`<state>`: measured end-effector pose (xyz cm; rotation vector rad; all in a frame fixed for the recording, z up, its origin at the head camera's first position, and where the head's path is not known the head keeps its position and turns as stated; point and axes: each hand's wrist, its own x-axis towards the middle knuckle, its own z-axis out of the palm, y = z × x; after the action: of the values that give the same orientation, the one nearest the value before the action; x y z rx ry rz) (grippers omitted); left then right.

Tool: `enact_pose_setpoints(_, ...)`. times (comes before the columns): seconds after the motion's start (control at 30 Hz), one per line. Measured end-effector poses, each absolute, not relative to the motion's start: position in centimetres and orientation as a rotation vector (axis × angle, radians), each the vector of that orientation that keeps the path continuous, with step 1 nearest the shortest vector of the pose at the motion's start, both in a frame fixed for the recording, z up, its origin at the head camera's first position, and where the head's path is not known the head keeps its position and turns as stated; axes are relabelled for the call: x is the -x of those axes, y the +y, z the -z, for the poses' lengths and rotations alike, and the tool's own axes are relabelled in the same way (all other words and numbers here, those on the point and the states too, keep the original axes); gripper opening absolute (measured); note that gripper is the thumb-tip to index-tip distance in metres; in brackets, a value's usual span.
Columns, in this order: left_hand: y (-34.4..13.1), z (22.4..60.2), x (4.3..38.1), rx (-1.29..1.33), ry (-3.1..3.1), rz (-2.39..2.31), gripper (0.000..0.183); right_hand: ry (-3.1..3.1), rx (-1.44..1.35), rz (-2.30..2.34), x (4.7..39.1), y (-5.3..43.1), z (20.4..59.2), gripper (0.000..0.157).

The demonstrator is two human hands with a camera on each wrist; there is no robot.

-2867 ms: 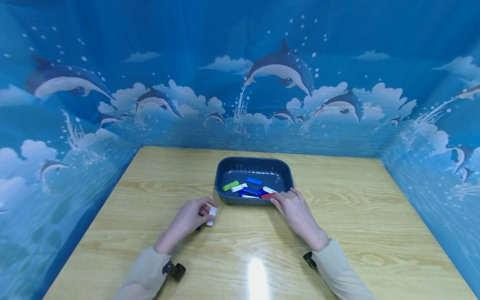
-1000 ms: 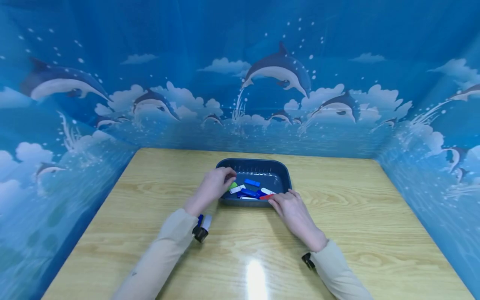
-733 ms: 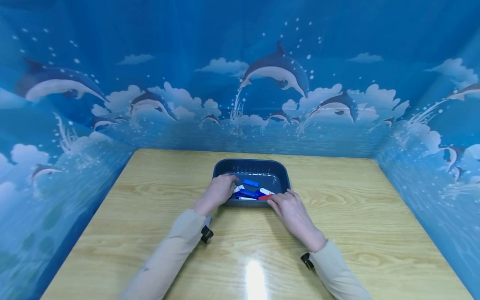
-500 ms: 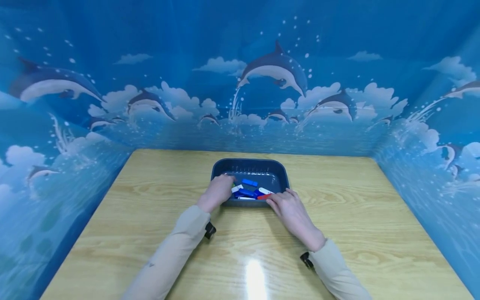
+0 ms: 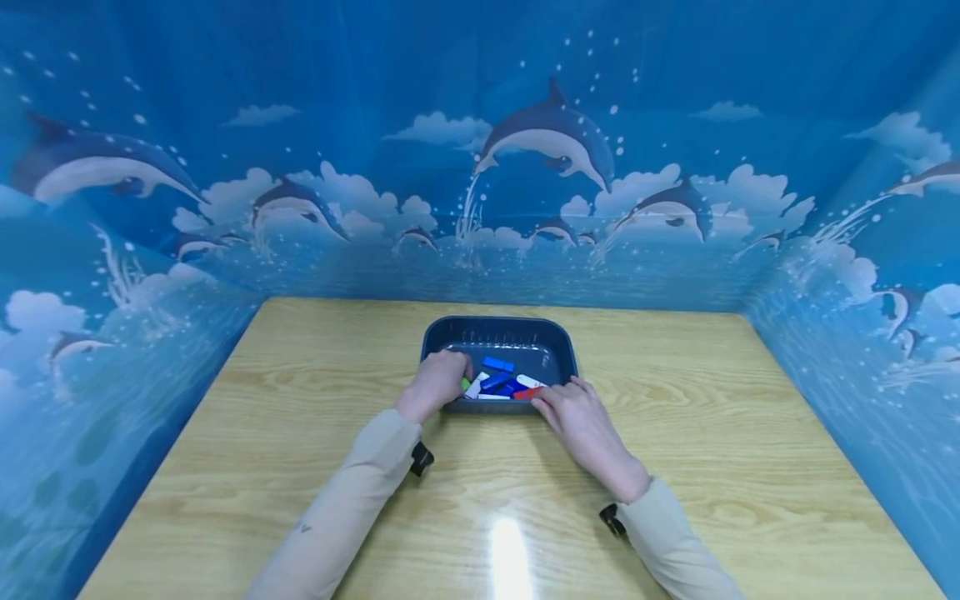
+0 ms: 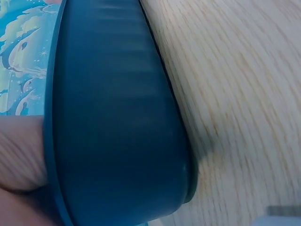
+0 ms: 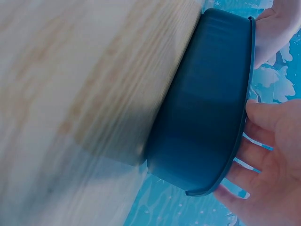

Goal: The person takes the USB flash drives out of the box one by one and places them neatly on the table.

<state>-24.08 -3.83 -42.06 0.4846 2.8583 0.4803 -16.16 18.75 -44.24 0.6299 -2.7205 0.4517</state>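
A dark blue tray (image 5: 498, 327) holds several small flat sticks that look like USB flash drives. Among them are a blue stick (image 5: 498, 364), a white stick (image 5: 476, 386), a red stick (image 5: 526, 393) and a green stick (image 5: 466, 384). My left hand (image 5: 442, 379) reaches over the tray's left front corner, right beside the green one; its fingertips are hidden inside, so I cannot tell what they hold. At the right front corner, my right hand (image 5: 585, 421) grips the rim, its thumb (image 7: 263, 115) at the edge and other fingers bent over it.
A wood-grain table (image 5: 675, 375) bears the tray. Behind and along both sides hangs a blue curtain (image 5: 375, 83) printed with dolphins. In the left wrist view, the end of a pale stick (image 6: 277, 221) shows on the table, which the left sleeve hides in the head view.
My left hand let go of a white stick on the table beside a blue one and moved into the tray. There, the white and green sticks have shifted. My right hand stayed put.
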Motion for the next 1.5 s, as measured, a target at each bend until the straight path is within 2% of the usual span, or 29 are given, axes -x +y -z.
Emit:
enact_pose_setpoints(0.3, -3.9, 42.4, 24.1, -0.390, 2.872, -0.495, 0.018, -2.721, -0.636, -0.452, 16.1, 18.6, 44.4, 0.011)
enact_pose_setpoints(0.5, -4.4, 42.4, 23.9, -0.443, 2.941, -0.768, 0.011, -2.741, -0.621, -0.432, 15.9, 18.6, 44.5, 0.012)
enact_pose_setpoints(0.67, -5.0, 41.2, 23.2, -0.556, 2.973, -1.087, 0.017, -2.752, -0.619, -0.423, 16.0, 18.6, 44.5, 0.013)
enact_pose_setpoints(0.97, -7.0, 40.0, 20.4, -0.455, 2.765, -1.456, 0.024, -2.720, -0.635, -0.473, 16.2, 18.6, 44.4, 0.013)
enact_pose_setpoints(1.27, -9.2, 41.3, 17.3, -0.395, 2.701, -1.318, 0.022, -2.716, -0.627, -0.467, 16.2, 18.7, 44.3, 0.012)
enact_pose_setpoints(1.5, -10.0, 43.1, 16.2, -0.424, 2.721, -1.189, 0.021, -2.723, -0.631, -0.473, 16.1, 18.7, 44.2, 0.013)
